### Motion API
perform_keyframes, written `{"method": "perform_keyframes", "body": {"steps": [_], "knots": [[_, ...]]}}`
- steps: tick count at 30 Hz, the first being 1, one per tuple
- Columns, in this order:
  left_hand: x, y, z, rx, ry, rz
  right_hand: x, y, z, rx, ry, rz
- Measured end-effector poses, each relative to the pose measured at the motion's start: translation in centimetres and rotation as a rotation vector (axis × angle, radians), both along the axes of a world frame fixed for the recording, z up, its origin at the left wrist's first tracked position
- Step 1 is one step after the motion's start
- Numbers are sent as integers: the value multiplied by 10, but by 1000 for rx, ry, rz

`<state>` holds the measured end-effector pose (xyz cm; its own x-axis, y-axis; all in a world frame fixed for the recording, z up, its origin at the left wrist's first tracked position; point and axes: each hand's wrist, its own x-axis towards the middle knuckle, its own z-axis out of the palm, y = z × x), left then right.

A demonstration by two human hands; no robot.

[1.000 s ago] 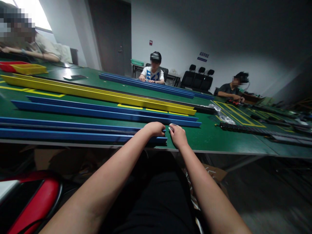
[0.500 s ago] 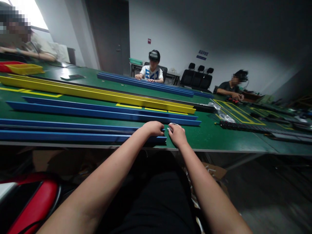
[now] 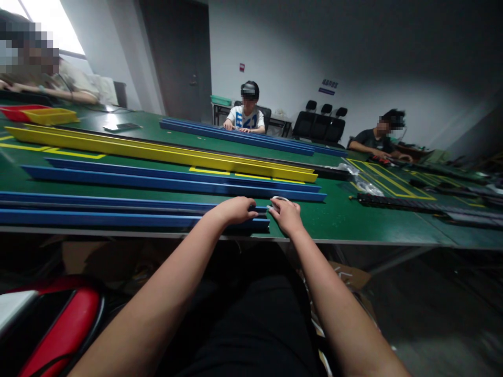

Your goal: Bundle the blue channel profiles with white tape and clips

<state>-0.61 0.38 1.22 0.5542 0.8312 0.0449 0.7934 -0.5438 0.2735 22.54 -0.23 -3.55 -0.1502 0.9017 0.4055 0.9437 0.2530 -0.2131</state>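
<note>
A long blue channel [image 3: 129,215] lies along the near table edge, a thin pale strip running inside it. My left hand [image 3: 231,210] rests over the channel close to its right end, thumb and forefinger apart; the other fingers are partly hidden. Just past that end, my right hand [image 3: 288,215] has its fingers closed around a small white roll [image 3: 280,198], apparently tape. Most of the roll is covered by my fingers.
Another blue channel [image 3: 176,183] and yellow channels [image 3: 165,152] lie beyond on the green table [image 3: 338,225]. Black bars [image 3: 404,203] and clear plastic wrap [image 3: 368,187] are to the right. Several people sit around the table; a red chair [image 3: 66,324] is at lower left.
My left hand has shifted left along the channel, away from its end, and its thumb and forefinger have parted. My right hand stays near the channel's end with the white roll.
</note>
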Motion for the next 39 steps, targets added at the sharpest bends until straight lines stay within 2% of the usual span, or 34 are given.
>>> {"method": "perform_keyframes", "body": {"steps": [3, 6, 9, 12, 15, 17, 19, 21, 27, 39], "knots": [[-3, -17, 3, 45, -11, 45, 0, 0, 1, -26, 8, 12], [-11, -28, 5, 86, 18, 18, -1, -1, 2, -37, 19, -19], [-26, -31, 3, 93, 70, -15, -3, -1, 2, -39, 35, -45], [-46, -30, 0, 107, 111, 27, -4, -2, 2, -48, 45, -59], [-63, -33, -1, 155, 59, 53, -5, -4, 4, -44, 37, -75], [-70, -38, -1, 234, -24, 20, -5, -6, 5, -27, 30, -79], [-72, -45, -2, 313, -68, -31, -6, -7, 6, -11, 26, -81], [-71, -51, -4, 324, -35, -55, -6, -8, 6, -6, 22, -80], [-67, -52, -10, 251, 136, 13, -6, -7, 4, -10, 9, -88], [-69, -53, -9, 297, 116, 22, -4, -5, 4, -19, 19, -89]]}}
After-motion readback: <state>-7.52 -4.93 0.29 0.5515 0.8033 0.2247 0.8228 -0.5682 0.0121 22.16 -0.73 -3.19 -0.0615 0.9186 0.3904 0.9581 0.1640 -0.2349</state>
